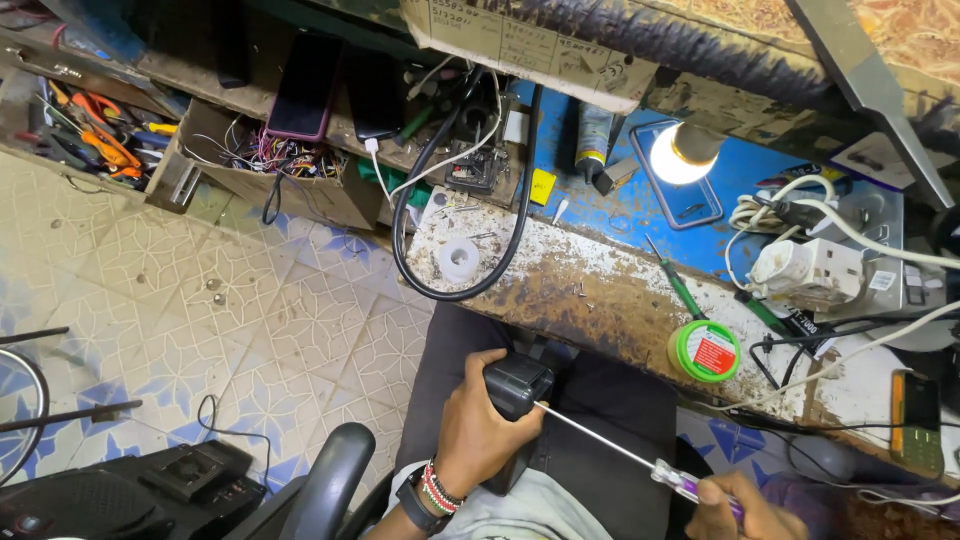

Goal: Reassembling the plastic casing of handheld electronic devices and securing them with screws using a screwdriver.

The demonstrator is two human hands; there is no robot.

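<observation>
My left hand (478, 425) grips a small black box-shaped device (516, 385) over my lap, below the workbench edge. My right hand (738, 510) holds a long thin screwdriver (610, 445) by its clear purple handle. The shaft runs up and left, and its tip touches the side of the black device. A beaded bracelet and a dark watch sit on my left wrist.
A worn, stained workbench (600, 300) holds a white tape roll (459, 258), a green screwdriver (677, 283), a green round tin (704, 351), a lit bulb (678, 154), a white plug adapter (808, 272) and cables. An open drawer of wires (270, 160) is at left. A black chair arm (330, 485) is beside me.
</observation>
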